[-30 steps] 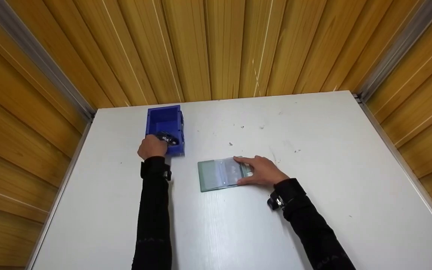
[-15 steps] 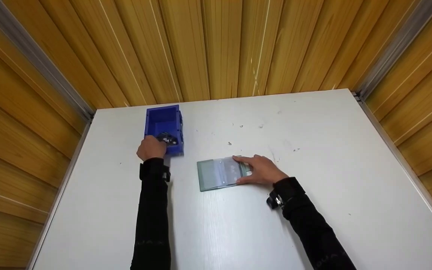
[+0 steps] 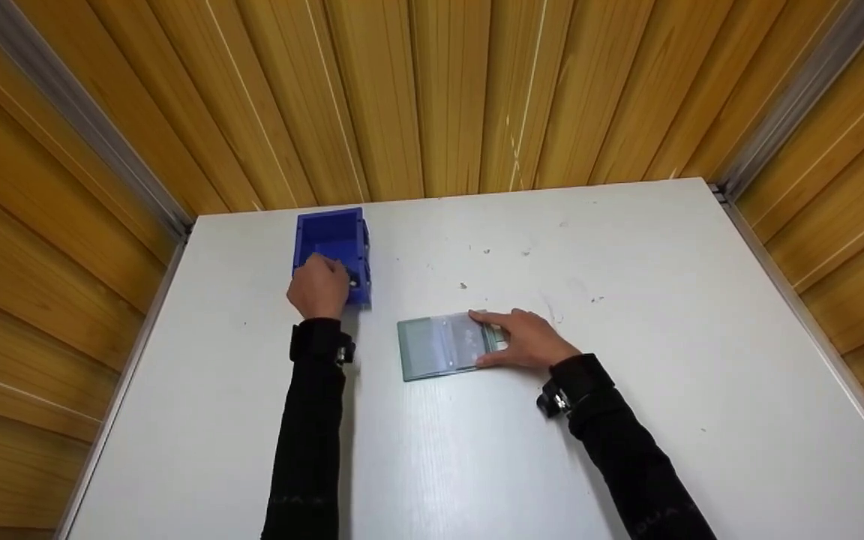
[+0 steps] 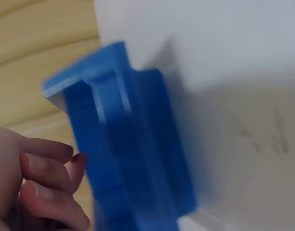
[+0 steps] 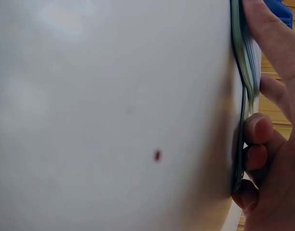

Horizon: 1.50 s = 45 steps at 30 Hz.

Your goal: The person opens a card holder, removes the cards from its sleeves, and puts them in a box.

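My left hand (image 3: pixel 318 287) is over the near end of a blue plastic bin (image 3: pixel 364 236). Its fingers are curled in the left wrist view, and no object shows between them. Beside it, a sliver of a black card (image 3: pixel 354 283) shows in the bin; the hand covers the rest. With my right hand (image 3: pixel 529 339) I grip the right end of a clear, greenish card holder (image 3: pixel 423 349) lying open on the table, thumb on the near edge and index finger on the far edge. The right wrist view shows the layered sleeves (image 5: pixel 251 62) edge-on beside my fingers.
The white table (image 3: pixel 432 457) has small dark marks and scuffs toward its back. Yellow wood-patterned walls (image 3: pixel 447 97) stand behind it and at both sides, with metal posts in the corners. The bin stands near the back left edge.
My left hand has moved slightly right and farther into the bin, now covering most of the black card that showed before. The right hand and the card holder have stayed put.
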{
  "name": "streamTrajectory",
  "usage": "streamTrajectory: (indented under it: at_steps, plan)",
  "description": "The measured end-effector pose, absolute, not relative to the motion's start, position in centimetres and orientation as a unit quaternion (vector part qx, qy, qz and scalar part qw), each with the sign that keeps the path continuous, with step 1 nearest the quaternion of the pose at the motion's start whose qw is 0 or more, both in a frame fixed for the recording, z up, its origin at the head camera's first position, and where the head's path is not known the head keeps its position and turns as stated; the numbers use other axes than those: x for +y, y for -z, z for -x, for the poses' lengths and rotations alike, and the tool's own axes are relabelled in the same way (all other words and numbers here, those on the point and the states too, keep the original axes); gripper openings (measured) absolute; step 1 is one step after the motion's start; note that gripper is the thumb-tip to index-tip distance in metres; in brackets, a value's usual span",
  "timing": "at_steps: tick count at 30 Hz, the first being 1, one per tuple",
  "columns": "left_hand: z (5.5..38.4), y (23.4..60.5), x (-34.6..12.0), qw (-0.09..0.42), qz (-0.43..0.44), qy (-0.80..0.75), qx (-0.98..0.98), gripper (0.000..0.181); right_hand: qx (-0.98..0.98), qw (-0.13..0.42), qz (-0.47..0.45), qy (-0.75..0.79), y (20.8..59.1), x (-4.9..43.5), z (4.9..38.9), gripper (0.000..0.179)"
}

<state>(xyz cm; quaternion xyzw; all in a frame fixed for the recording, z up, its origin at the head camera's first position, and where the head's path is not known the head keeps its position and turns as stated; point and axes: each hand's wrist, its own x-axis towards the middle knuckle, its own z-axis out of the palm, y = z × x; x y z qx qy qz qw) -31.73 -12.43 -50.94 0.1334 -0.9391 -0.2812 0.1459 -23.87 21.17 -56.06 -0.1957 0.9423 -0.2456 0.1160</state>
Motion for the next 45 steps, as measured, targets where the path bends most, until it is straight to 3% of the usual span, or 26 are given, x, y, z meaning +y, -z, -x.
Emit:
streamTrajectory:
  at_steps: [4, 10, 17, 23, 27, 33, 38, 45]
  plan:
    - [30.0, 49.9, -10.2, 0.141, -0.045, 0.295, -0.944, 0.021, 0.943, 0.112, 0.204, 0.239, 56.0, 21.3, 23.9, 0.085]
    - [27.0, 51.7, -7.7, 0.015, 0.127, 0.270, -0.954, 0.017, 0.945, 0.111, 0.199, 0.237, 55.8, 21.4, 23.9, 0.082]
    - [25.2, 54.1, -7.2, -0.056, 0.172, 0.282, -0.942, 0.012, 0.932, 0.082, 0.202, 0.291, 56.0, 20.6, 23.8, 0.059]
    - [25.0, 54.1, -7.3, -0.070, 0.176, 0.296, -0.936, 0.010, 0.902, 0.074, 0.221, 0.365, 55.6, 19.7, 23.8, 0.035]
    - [25.1, 53.9, -7.6, -0.044, 0.164, 0.300, -0.939, 0.012, 0.878, 0.104, 0.217, 0.413, 55.5, 19.0, 23.8, 0.038]
    - [25.4, 52.9, -7.7, 0.026, 0.193, 0.333, -0.922, 0.033, 0.870, 0.133, 0.230, 0.415, 55.5, 17.8, 23.3, 0.045]
    - [25.1, 53.0, -7.2, -0.014, 0.241, 0.308, -0.920, 0.031, 0.896, 0.111, 0.270, 0.336, 55.5, 16.8, 23.1, 0.039]
    - [24.5, 54.5, -7.2, -0.065, 0.229, 0.256, -0.937, 0.030, 0.928, 0.081, 0.274, 0.238, 55.4, 16.2, 23.0, 0.043]
